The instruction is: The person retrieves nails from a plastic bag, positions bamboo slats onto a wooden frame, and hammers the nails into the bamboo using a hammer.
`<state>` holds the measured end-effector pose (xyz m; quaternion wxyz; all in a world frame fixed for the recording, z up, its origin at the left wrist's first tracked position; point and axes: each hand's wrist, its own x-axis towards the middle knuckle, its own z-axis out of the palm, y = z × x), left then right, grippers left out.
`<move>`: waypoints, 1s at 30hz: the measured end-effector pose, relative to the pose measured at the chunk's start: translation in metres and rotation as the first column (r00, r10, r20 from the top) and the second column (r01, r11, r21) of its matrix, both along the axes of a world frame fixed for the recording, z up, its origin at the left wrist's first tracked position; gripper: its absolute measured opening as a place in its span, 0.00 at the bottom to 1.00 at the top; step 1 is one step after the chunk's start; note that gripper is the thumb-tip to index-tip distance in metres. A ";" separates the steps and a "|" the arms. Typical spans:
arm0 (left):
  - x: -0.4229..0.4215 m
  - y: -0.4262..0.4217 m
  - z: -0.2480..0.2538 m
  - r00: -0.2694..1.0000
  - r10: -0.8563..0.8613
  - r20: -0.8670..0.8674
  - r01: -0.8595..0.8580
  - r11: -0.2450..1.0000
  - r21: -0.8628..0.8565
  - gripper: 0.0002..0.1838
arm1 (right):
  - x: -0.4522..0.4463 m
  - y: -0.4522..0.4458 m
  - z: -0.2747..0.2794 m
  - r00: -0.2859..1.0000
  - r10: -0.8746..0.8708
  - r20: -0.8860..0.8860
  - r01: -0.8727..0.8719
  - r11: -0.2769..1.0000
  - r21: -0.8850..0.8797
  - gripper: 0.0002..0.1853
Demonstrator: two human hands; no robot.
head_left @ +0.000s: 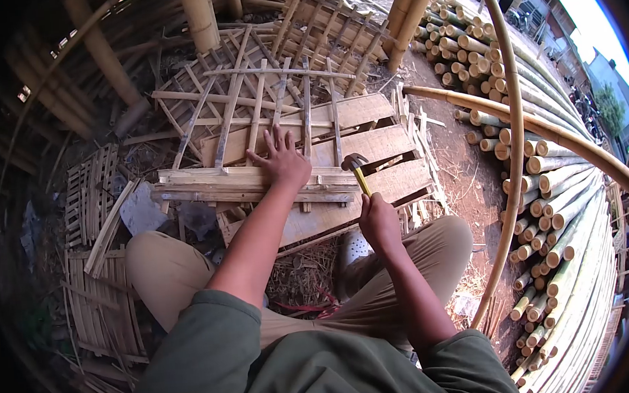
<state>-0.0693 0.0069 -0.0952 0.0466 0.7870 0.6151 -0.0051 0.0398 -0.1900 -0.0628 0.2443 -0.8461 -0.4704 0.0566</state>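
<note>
My left hand (283,161) lies flat with fingers spread, pressing on a bundle of split bamboo strips (209,183). The strips run sideways across the lower ends of a bamboo slat lattice (259,106). Under both is a low platform of wooden planks (369,150) with gaps between the boards. My right hand (379,220) is wrapped round the yellow handle of a claw hammer (360,175). The hammer's dark head is raised or resting near the strips' right end; I cannot tell whether it touches. Any nails are too small to make out.
Cut bamboo poles (551,182) are stacked on the right. A curved bamboo pole (514,112) rises close on that side. More slatted panels (326,34) lean beyond the platform, and others (101,299) lie at the left. Upright bamboo posts (199,20) stand behind.
</note>
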 end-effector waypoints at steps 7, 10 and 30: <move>-0.001 0.000 -0.002 1.000 -0.007 0.017 0.007 1.000 0.009 0.33 | -0.005 0.017 0.080 1.000 0.013 -0.024 -0.005 0.947 0.320 0.16; -0.001 0.001 -0.004 1.000 -0.009 0.021 0.008 1.000 0.025 0.33 | -0.008 0.017 0.126 1.000 -0.015 0.026 0.001 0.882 0.471 0.12; -0.001 -0.002 -0.007 0.997 -0.010 0.081 0.005 0.998 0.067 0.33 | 0.032 0.060 -0.013 0.945 -0.033 -0.325 0.065 0.994 0.090 0.26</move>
